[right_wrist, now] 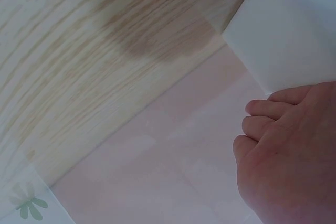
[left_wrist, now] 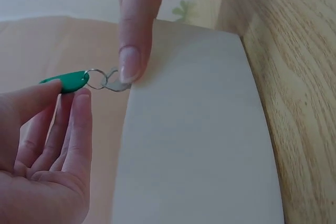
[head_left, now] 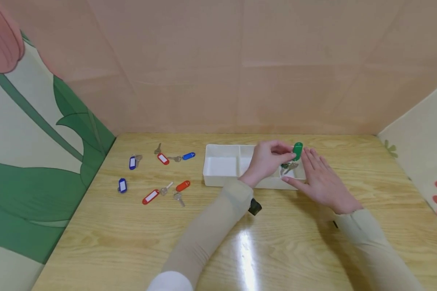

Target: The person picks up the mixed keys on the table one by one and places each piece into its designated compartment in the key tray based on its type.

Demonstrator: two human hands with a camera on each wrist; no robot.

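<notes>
A: What's the grip doing?
B: Left hand (head_left: 267, 159) is pinching the green tag (head_left: 298, 150) between thumb and fingertips — no slack, gap is matching the tag's thickness. A split ring (left_wrist: 96, 79) and key (head_left: 291, 167) are trailing off it.
A: Where's that sitting?
B: Key is hanging over the right-hand compartment (head_left: 299, 173) of the white tray (head_left: 218, 180); tag is standing higher.
A: Right hand (head_left: 324, 184)?
B: Not gripping any key. Fingers are lying fairly straight along the tray's right end, thumb spreading to the front rim. Reads as bracing. Thumb and key are overlapping in the left wrist view; can't tell if they're touching.
A: Doing it well?
B: I'd be pinching the tag only, guiding the key in first, releasing low so the ring isn't snagging the rim. Thumb should be sitting clear; other fingers just steadying — tray's probably light.
A: Else nearby?
B: Red tags (head_left: 151, 197) and blue tags (head_left: 122, 185) are lying on the table (head_left: 131, 242), left of the tray.
</notes>
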